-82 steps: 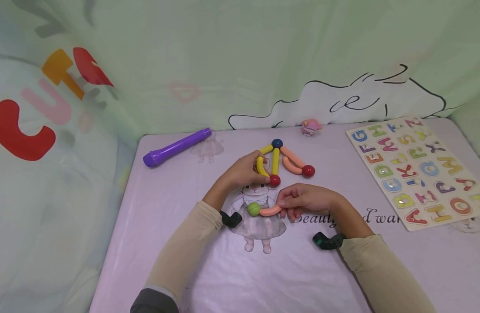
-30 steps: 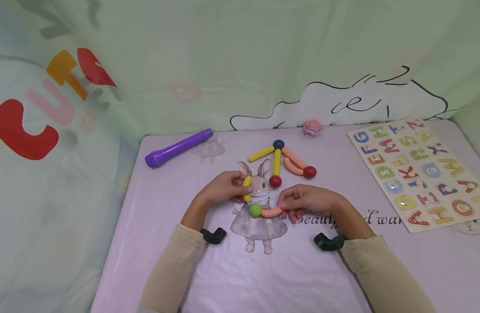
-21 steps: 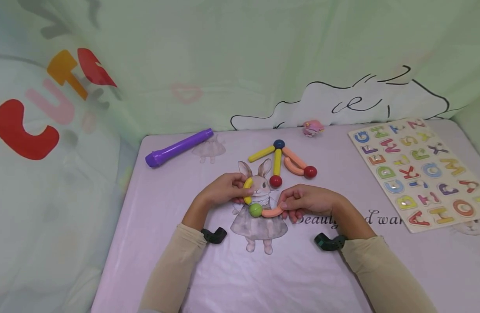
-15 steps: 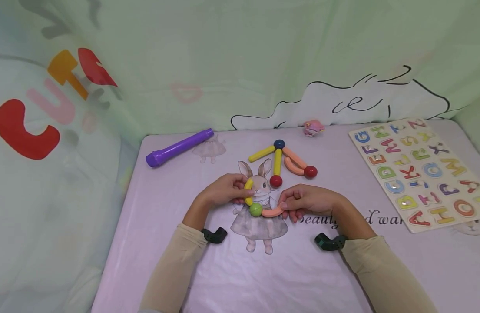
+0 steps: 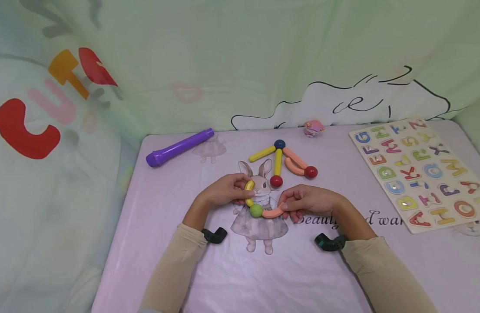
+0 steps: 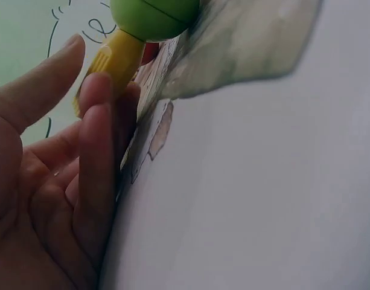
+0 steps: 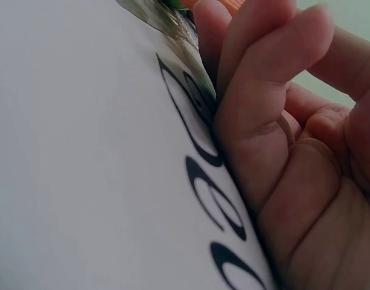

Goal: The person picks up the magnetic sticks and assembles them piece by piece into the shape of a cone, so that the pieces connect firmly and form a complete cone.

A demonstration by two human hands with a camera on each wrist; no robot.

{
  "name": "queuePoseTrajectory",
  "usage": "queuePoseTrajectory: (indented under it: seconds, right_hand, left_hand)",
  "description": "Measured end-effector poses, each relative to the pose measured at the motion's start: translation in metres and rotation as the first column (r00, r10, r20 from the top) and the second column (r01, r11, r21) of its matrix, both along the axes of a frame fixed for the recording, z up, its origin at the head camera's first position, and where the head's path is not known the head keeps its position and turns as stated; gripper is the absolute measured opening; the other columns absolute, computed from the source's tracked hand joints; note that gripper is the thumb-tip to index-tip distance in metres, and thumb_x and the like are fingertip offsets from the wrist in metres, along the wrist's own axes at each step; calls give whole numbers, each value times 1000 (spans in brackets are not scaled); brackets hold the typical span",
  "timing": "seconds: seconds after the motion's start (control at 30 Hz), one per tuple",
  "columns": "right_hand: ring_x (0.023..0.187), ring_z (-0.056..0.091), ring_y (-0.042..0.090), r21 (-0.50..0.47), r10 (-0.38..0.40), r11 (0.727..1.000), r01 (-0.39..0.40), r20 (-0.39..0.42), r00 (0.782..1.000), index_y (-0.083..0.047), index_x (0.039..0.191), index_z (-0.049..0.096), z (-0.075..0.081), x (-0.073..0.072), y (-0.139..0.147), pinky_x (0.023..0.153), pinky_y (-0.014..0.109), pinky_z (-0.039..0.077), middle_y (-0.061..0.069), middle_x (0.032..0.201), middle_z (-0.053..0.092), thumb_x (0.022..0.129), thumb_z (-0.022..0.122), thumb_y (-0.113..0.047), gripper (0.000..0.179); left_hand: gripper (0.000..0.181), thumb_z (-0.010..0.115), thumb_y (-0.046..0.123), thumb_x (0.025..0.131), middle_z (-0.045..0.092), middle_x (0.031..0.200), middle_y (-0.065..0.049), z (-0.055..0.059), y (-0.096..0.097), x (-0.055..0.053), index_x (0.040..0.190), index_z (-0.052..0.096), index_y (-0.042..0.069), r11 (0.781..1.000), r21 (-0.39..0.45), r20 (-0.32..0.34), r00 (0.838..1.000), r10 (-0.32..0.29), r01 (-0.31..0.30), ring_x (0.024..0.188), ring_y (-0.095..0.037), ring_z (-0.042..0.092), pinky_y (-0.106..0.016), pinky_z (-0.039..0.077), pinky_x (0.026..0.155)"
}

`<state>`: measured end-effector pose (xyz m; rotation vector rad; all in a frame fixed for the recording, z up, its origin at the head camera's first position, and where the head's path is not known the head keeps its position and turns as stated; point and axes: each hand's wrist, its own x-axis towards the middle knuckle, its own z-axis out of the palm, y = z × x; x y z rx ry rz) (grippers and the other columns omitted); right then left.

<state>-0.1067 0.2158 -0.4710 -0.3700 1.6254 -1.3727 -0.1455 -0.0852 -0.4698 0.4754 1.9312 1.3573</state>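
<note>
My left hand [image 5: 226, 190] pinches a curved yellow magnetic stick [image 5: 249, 194] between thumb and fingers. The stick's lower end meets a green ball [image 5: 256, 211], and the left wrist view shows the yellow stick [image 6: 118, 59] right against the green ball [image 6: 154, 17]. From the ball's other side a curved orange stick [image 5: 272, 212] runs to the right. My right hand [image 5: 308, 201] pinches that orange stick's far end. In the right wrist view only a bit of the orange stick [image 7: 226, 5] shows past the fingers.
Behind the hands lies a joined figure: a blue ball [image 5: 279, 144], yellow sticks [image 5: 278, 162], orange sticks [image 5: 295, 158] and red balls [image 5: 311, 172]. A purple toy microphone [image 5: 179, 148] lies back left, a small pink toy [image 5: 313, 128] at the back, an alphabet board [image 5: 419, 174] at right.
My left hand has brought the curved yellow stick from beside the figure towards me and to the green ball, where its end now meets it. My right hand has stayed in place.
</note>
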Motion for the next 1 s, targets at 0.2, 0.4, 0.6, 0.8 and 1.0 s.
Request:
queuePoseTrajectory:
  seconds: [0.2, 0.4, 0.6, 0.8, 1.0]
  right_hand:
    - [67, 62, 13, 33, -15, 999, 15, 6, 1000, -1, 120, 65, 2, 1, -1, 63, 22, 51, 11, 94, 73, 103, 62, -24, 29]
    - [67, 63, 13, 20, -33, 999, 33, 29, 999, 2, 126, 53, 3, 2, -3, 62, 22, 51, 15, 106, 74, 104, 60, -23, 33]
    - [66, 63, 11, -9, -23, 1000, 23, 18, 1000, 2, 127, 48, 2, 1, -1, 62, 21, 50, 16, 113, 75, 105, 57, -20, 32]
    - [65, 62, 11, -6, -8, 1000, 8, -4, 1000, 1, 127, 50, 2, 1, 0, 62, 21, 50, 14, 108, 76, 104, 60, -19, 32]
    - [65, 64, 14, 3, -37, 999, 37, 28, 999, 0, 130, 53, 2, 0, -1, 65, 24, 55, 11, 95, 73, 102, 63, -20, 35]
  left_hand:
    - [63, 80, 24, 90, 58, 128, -6, 6, -4, 2, 147, 53, 24, 997, -60, -127, 990, -64, 57, 70, -13, 60, -25, 50, 73]
    - [44, 82, 24, 88, 41, 155, -3, 17, 0, 6, 130, 71, 19, 957, -207, -345, 901, -264, 201, 89, -12, 61, -25, 51, 86]
    - [38, 82, 26, 88, 53, 144, -4, 28, 5, 13, 124, 75, 16, 906, -301, -452, 791, -412, 299, 105, -14, 58, -28, 47, 95]
    - [34, 81, 26, 89, 66, 105, 4, 26, 7, 15, 122, 76, 16, 886, -332, -449, 771, -451, 324, 89, -13, 55, -25, 44, 83]
    - [29, 84, 26, 86, 63, 100, 8, 20, 4, 12, 114, 77, 20, 900, -289, -433, 794, -426, 325, 88, -10, 54, -24, 45, 83]
